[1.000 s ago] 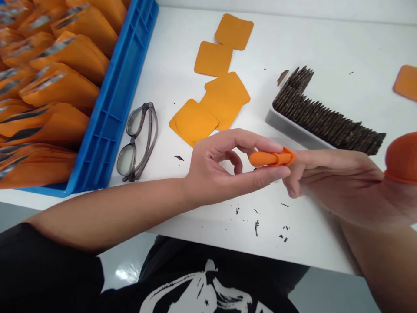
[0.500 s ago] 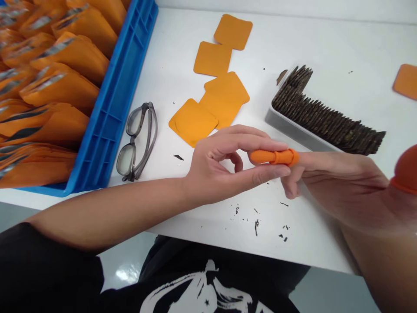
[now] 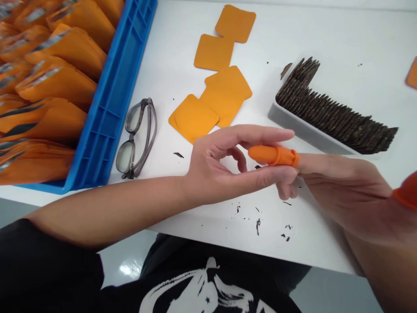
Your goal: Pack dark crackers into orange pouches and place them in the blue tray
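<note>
An orange rubber finger cot with a rolled rim covers the index finger of my right hand. That finger points left, while other fingers curl below it. The right thumb carries another orange finger cot, cut off by the picture's edge. My left hand surrounds the index-finger cot loosely. Its thumb lies along the cot's lower side near the rim, and its index finger stretches above with a gap. My right hand grips nothing.
Behind the hands stands a pale tray of dark thin slices packed on edge. Several orange square cards and folded glasses lie on the white table. A blue crate holds orange pouches. Dark crumbs are scattered in front.
My left index finger has lifted off the finger cot, and its thumb has slid slightly right towards the rim. The right thumb's cot has moved lower in the picture.
</note>
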Demonstrator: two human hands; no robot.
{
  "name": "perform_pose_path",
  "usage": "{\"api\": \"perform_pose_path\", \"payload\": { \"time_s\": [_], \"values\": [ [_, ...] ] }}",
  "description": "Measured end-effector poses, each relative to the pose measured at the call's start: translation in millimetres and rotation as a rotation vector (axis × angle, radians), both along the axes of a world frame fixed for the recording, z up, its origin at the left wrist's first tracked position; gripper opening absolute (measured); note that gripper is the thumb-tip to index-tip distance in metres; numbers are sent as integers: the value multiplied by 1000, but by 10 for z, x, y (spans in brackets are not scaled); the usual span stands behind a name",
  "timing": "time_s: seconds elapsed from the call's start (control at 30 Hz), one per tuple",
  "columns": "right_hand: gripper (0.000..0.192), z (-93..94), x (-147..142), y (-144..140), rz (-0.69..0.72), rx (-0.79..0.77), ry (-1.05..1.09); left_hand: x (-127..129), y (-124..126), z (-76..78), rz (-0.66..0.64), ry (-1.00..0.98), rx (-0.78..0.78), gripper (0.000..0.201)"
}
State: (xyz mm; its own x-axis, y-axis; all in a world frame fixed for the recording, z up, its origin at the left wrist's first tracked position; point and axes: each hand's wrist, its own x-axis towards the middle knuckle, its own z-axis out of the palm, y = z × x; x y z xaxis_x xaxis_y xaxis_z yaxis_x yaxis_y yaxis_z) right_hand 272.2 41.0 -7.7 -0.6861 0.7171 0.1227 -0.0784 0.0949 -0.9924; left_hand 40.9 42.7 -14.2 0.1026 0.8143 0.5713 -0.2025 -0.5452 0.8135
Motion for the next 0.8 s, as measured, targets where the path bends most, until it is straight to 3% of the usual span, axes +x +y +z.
{"api": "perform_pose_path", "payload": {
  "time_s": [0.23,0.47,0.6,0.8],
  "values": [
    [71,67,-81,-58,-68,-53,-11,-11,-70,47,7,75,-104,37],
    [72,121,-142,-63,-89,-43,-40,-26,-68,40,-10,88,-99,36],
    [53,145,-172,-74,-99,-47,-82,-42,-60,25,-31,135,-135,37],
    [50,196,-224,-92,-98,-69,-134,-27,-65,38,-61,55,-189,41]
  ]
}}
